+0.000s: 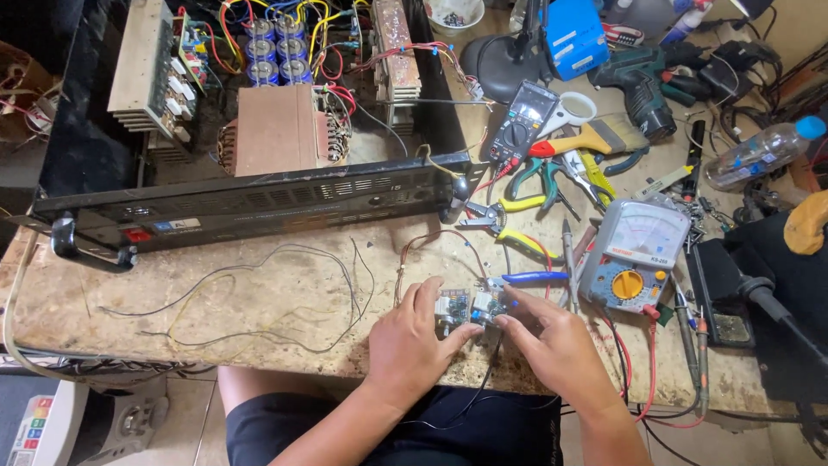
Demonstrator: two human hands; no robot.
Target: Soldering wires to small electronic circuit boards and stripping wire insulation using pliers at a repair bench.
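Lower centre of frame: left hand (pixel 412 341) and right hand (pixel 552 341) each pinched the small circuit board (pixel 470 306) above the bench (pixel 285 302), analog multimeter (pixel 634 250) just right.

open amplifier chassis (pixel 259 129) | analog multimeter (pixel 634 255) | digital multimeter (pixel 523 121) | cordless drill (pixel 642 82) | paintbrush (pixel 604 136) | plastic bottle (pixel 759 154)

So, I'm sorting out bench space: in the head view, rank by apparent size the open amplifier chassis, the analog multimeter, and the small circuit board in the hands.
1. Open amplifier chassis, by far the largest.
2. Analog multimeter.
3. Small circuit board, smallest, though both hands partly hide it.
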